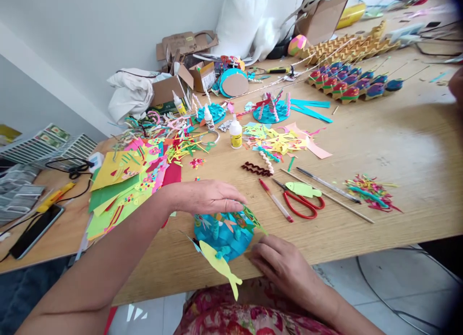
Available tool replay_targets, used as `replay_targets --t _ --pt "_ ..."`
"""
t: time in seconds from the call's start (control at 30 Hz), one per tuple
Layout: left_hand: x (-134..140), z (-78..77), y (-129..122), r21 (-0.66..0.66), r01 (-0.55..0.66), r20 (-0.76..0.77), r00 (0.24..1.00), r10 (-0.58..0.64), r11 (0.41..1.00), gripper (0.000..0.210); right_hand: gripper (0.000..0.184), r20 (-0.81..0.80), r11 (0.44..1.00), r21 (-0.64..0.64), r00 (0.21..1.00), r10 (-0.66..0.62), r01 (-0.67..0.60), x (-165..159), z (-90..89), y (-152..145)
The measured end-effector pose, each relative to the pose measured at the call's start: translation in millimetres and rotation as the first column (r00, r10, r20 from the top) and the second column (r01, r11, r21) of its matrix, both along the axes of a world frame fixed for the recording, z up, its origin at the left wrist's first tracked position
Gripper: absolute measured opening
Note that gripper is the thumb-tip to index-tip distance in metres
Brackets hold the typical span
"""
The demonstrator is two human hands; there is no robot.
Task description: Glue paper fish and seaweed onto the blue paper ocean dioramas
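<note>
A round blue paper craft (234, 243) stands at the table's near edge, with small paper fish and turquoise fuzzy stalks on it. A yellow paper fish (213, 258) hangs out over its front, beside a turquoise fuzzy piece. My left hand (208, 197) lies across the craft's top, its fingers stretched out flat and partly hiding the decorations. At the craft's right side my right hand (280, 258) has its fingers curled together. A thin green paper strip (257, 221) runs from the craft down to those fingertips, which appear to pinch its end.
Red-handled scissors (302, 207) lie to the right, with a green paper fish on them, a red pen (275, 200), a wooden stick (347, 207) and paper scraps (372, 192). Coloured paper sheets (108, 173) are at left. A glue bottle (236, 134) stands behind.
</note>
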State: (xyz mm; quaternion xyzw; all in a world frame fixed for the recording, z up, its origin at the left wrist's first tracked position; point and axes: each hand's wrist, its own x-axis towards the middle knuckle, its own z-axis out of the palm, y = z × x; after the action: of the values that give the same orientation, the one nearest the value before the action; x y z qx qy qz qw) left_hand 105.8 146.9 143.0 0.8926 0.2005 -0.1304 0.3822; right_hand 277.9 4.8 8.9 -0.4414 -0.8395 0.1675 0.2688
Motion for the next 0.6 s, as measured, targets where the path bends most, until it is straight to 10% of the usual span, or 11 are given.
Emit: replay_targets --t 0.6 --pt "-3 0.9 -1 0.041 0.021 -0.032 0.999 -0.020 0.999 0.039 0.013 0.005 0.998 -0.069 1.000 0.005 -0.005 -14 -2.7 3"
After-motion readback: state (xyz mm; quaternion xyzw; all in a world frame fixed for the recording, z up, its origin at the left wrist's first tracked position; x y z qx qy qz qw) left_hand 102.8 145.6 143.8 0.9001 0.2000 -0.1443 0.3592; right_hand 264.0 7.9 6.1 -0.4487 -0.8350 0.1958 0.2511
